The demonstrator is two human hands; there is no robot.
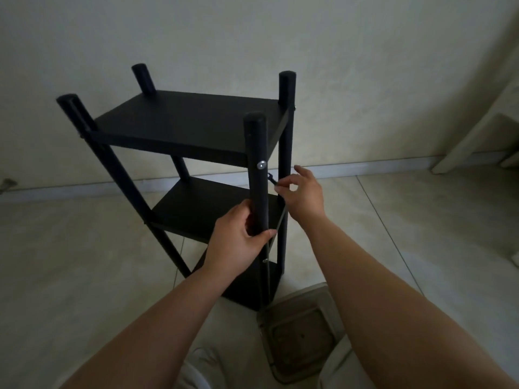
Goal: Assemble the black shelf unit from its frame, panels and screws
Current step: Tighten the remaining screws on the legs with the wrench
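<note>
Shelf unit (196, 130): stands upright on the tiled floor (84, 248) straight ahead of both hands, with 4 posts and 3 panels already in place; the bottom panel sits below the left wrist.
Left hand (238, 240): wrapped around the near right post (257, 175), fingers curled behind it and thumb across the front, below the middle panel level.
Job of that grip: judged to steady the frame against the twist of tightening; keep it firm and close to the joint being worked.
Right hand (304, 192): just right of the same post and higher than the left hand, thumb and fingertips pinching the end of a thin dark tool, likely a hex key (273, 183).
Tool tip: points toward the post just above the right hand's fingers; whether it is seated in a screw cannot be told.
Screw (261, 164): 1 silver head shows on the post just above the tool, level with the top panel (191, 119).
Second screw (264, 260): a smaller head shows lower on the post, under the left hand.
Doing it well: seat the key fully and square before turning, turn in short strokes, stop when snug so the panel edge is not crushed.
Far side: 2 rear posts rise beyond both hands near the wall (337, 51).
</note>
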